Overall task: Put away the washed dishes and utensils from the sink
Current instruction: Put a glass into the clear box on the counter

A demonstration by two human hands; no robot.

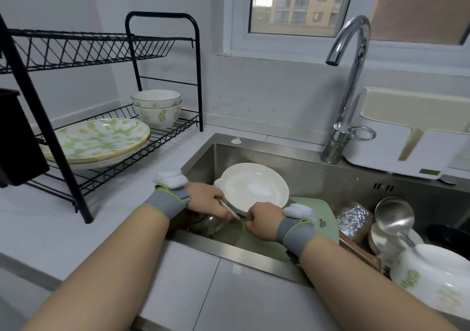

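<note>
Two bare forearms reach forward from the bottom edge into a stainless steel sink (318,178), each wrist wrapped in a grey band. The left hand (208,198), near the centre of the view, is curled around pale chopsticks (230,210) that point toward four o'clock. The right hand (263,220), just beside it at three o'clock, is closed in a loose fist; what it holds, if anything, cannot be seen.

Below the left hand lies a glass jar (211,225) on its side. Under the right wrist is a green cutting board (323,219). Just past both hands, at twelve o'clock, a white plate (254,187) leans tilted in the basin. At three o'clock, the right end of the sink holds a steel ladle (394,216), a foil-wrapped item (354,220) and, nearer, a white floral bowl (437,272).

At ten o'clock, on the counter, stands a black two-tier dish rack (76,137). Its lower shelf carries stacked green floral plates (99,140) and, behind them, two nested floral bowls (157,108). At one o'clock rises a chrome faucet (352,76), with a window (300,5) behind.
</note>
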